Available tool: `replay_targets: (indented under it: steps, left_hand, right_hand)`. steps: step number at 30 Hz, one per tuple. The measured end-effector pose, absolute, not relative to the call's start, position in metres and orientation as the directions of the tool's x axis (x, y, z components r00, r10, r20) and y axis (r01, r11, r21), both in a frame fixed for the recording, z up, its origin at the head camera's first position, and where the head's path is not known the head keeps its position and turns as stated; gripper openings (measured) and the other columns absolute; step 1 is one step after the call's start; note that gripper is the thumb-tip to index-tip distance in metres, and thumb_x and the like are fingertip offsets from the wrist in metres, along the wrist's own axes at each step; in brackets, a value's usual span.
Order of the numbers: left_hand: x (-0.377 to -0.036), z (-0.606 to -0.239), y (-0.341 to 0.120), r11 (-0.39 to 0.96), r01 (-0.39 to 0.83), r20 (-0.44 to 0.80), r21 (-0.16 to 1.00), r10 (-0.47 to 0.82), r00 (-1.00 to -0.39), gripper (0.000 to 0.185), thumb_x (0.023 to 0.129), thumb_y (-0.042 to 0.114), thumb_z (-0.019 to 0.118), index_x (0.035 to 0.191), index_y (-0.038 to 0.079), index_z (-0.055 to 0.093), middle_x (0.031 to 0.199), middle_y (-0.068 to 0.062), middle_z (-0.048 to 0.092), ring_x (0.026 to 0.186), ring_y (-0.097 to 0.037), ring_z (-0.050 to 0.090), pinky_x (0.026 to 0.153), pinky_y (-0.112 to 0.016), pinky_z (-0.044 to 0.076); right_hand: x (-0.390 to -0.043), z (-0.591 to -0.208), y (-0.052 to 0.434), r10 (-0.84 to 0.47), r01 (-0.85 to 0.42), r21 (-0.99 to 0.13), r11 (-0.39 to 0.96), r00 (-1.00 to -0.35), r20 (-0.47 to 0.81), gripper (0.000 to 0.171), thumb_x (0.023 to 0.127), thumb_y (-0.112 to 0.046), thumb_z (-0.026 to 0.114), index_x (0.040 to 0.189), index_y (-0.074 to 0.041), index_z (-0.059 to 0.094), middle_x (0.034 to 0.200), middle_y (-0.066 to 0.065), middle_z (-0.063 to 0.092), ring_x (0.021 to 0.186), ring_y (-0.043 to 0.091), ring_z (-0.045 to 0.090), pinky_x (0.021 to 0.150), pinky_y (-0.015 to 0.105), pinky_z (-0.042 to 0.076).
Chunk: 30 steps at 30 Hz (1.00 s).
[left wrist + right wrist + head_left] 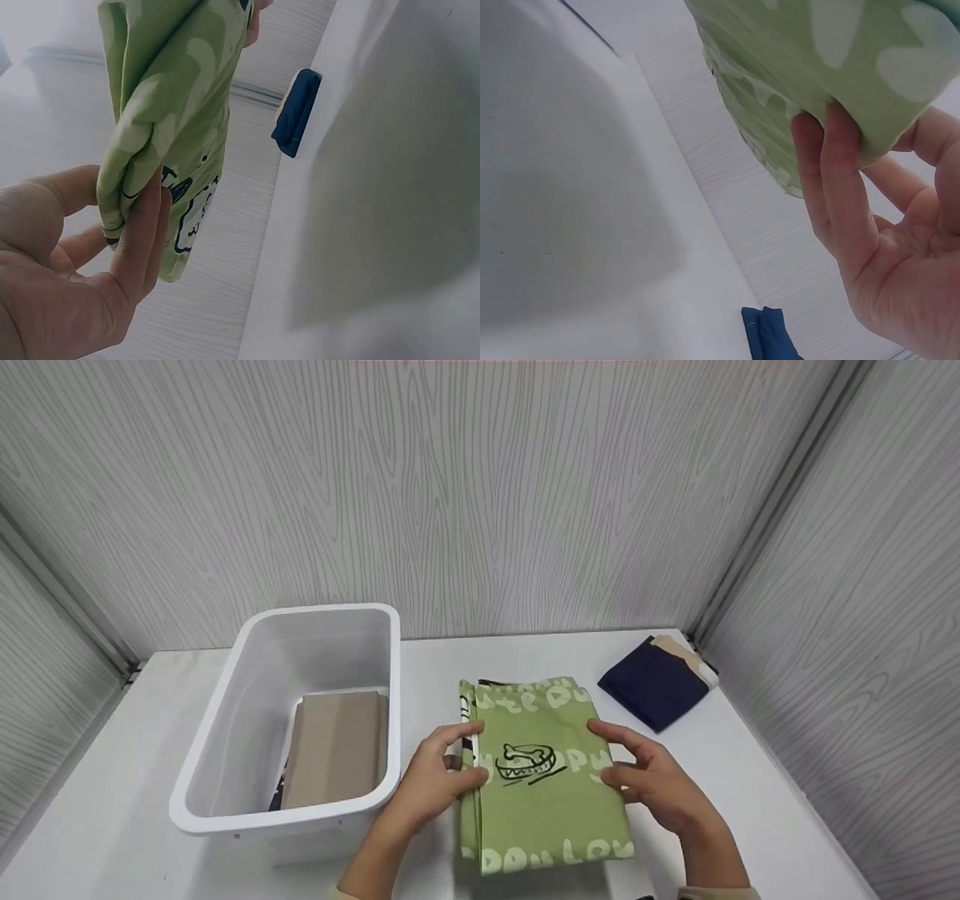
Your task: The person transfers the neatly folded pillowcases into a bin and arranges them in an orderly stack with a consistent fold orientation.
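Between my two hands is a folded green cloth [547, 810] with pale lettering and a black line drawing of a bone in a bowl. My left hand [435, 771] pinches its left edge, where several folded layers show. On the opposite edge, my right hand [660, 784] grips it with thumb and fingers. Both wrist views show the cloth raised above the white table, which carries a shadow. Fingers of the left hand [97, 270] lie under the layers, the thumb on the other side. In the right wrist view, the right hand's fingertips [844, 135] press against the cloth's underside.
On the left stands a white plastic bin [395, 697] with a folded brown cloth [337, 750] and a dark patterned piece inside. A folded navy cloth [652, 686] with a beige part lies at the back right of the table [517, 656]. Grey wood-grain panels [480, 495] enclose the table.
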<state>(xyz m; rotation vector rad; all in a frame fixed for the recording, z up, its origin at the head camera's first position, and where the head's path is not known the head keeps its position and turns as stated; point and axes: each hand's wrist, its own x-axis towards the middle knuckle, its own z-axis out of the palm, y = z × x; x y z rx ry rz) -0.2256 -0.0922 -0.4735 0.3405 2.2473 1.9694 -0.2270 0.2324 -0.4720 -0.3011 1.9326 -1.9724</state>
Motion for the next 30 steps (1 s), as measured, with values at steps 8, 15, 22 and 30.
replay_targets:
  steps: [8, 15, 22, 30]
  left_hand:
    - [-0.224, -0.459, -0.088, 0.232, 0.136, 0.078, 0.963, 0.241, -0.967, 0.060, 0.080, 0.007, 0.075, 0.138, 0.008, 0.058, 0.141, -0.014, 0.050, 0.098, -0.028, 0.057, 0.080, -0.035, 0.052]
    - [-0.220, -0.443, -0.086, 0.246, 0.157, 0.091, 0.957, 0.257, -0.962, 0.059, 0.082, 0.009, 0.073, 0.139, 0.008, 0.057, 0.141, -0.013, 0.049, 0.097, -0.028, 0.056, 0.076, -0.034, 0.052]
    - [-0.223, -0.428, -0.089, 0.276, 0.145, 0.073, 0.950, 0.256, -0.964, 0.059, 0.082, 0.008, 0.072, 0.139, 0.009, 0.057, 0.141, -0.012, 0.049, 0.094, -0.027, 0.058, 0.071, -0.032, 0.054]
    - [-0.226, -0.415, -0.090, 0.303, 0.134, 0.058, 0.944, 0.247, -0.967, 0.059, 0.082, 0.008, 0.071, 0.139, 0.010, 0.057, 0.141, -0.009, 0.050, 0.097, -0.027, 0.059, 0.072, -0.031, 0.054]
  right_hand:
    - [-0.228, -0.457, 0.235, -0.421, 0.114, -0.993, 0.012, -0.901, -0.108, 0.071, 0.091, 0.006, 0.059, 0.155, -0.006, 0.031, 0.149, 0.021, 0.032, 0.104, 0.028, 0.067, 0.076, 0.045, 0.061]
    - [-0.227, -0.444, 0.238, -0.416, 0.097, -0.995, 0.037, -0.903, -0.103, 0.071, 0.091, 0.005, 0.060, 0.155, -0.009, 0.033, 0.150, 0.019, 0.034, 0.105, 0.028, 0.067, 0.076, 0.047, 0.060]
    - [-0.228, -0.432, 0.237, -0.426, 0.063, -0.997, 0.049, -0.901, -0.078, 0.071, 0.092, 0.005, 0.059, 0.156, -0.008, 0.031, 0.153, 0.019, 0.032, 0.104, 0.026, 0.067, 0.075, 0.046, 0.060]
    - [-0.231, -0.420, 0.234, -0.407, 0.068, -0.996, 0.059, -0.909, -0.086, 0.071, 0.091, 0.005, 0.060, 0.155, -0.009, 0.033, 0.149, 0.018, 0.035, 0.105, 0.026, 0.066, 0.075, 0.044, 0.061]
